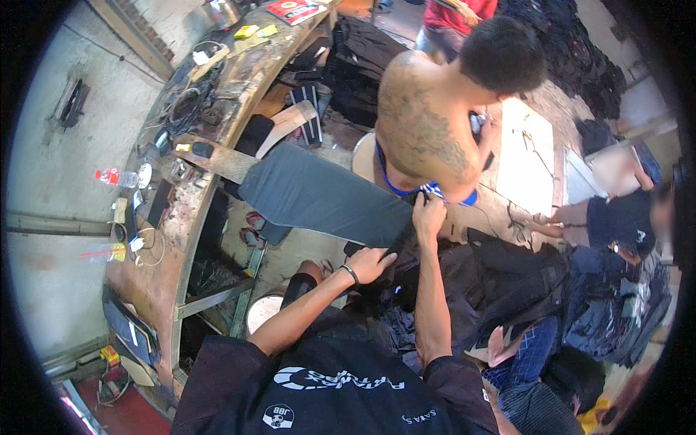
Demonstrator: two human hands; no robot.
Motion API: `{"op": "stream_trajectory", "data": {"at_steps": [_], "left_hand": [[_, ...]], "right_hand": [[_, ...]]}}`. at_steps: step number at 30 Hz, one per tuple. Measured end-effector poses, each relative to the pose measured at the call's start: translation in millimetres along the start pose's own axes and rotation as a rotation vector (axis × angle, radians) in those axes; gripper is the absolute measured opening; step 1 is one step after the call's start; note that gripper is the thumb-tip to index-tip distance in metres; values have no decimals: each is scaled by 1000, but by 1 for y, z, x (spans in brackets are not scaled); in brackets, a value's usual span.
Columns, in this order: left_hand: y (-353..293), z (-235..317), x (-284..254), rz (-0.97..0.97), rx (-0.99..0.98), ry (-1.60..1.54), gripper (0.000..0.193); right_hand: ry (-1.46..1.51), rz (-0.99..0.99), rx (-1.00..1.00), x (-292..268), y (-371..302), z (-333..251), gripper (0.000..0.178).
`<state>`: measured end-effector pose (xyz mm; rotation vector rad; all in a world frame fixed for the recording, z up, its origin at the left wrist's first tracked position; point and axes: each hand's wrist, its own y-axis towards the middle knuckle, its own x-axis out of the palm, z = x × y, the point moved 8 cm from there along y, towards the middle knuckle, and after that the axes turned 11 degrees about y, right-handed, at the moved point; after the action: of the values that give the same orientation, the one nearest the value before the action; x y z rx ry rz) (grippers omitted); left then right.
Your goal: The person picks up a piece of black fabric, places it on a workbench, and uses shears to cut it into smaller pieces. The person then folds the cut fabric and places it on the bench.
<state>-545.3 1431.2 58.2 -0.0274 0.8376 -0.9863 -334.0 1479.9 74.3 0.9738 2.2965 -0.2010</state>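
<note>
A long flat board (230,164) juts out from the bench, its bare wooden neck at the bench end. Black fabric (326,197) is drawn smooth over the rest of it and reaches to the near end. My left hand (370,265), with a dark band at the wrist, pinches the fabric at the board's near left corner. Up at the near right corner, my right hand (429,217) grips a bunched edge of the same fabric. Whether the fabric is a trouser leg or a sleeve cannot be told.
A cluttered wooden bench (156,293) runs along the left, carrying a plastic bottle (119,177) and cables. Just beyond my right hand sits a shirtless person (435,116). Dark garments (500,283) lie heaped to the right, with other people seated near them.
</note>
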Motion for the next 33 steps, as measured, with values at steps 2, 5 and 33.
{"op": "stream_trajectory", "data": {"at_steps": [2,5,33], "left_hand": [[-5,-30,-26,36,-7,-74,53],[-19,-94,-68,65,-103,-32,59],[42,-213,-216,-43,633,-106,47]], "right_hand": [[-25,-83,-80,49,4,-42,28],[-56,-171,-51,131,-1,-91,32],[178,-96,507,139,-245,-126,32]]}}
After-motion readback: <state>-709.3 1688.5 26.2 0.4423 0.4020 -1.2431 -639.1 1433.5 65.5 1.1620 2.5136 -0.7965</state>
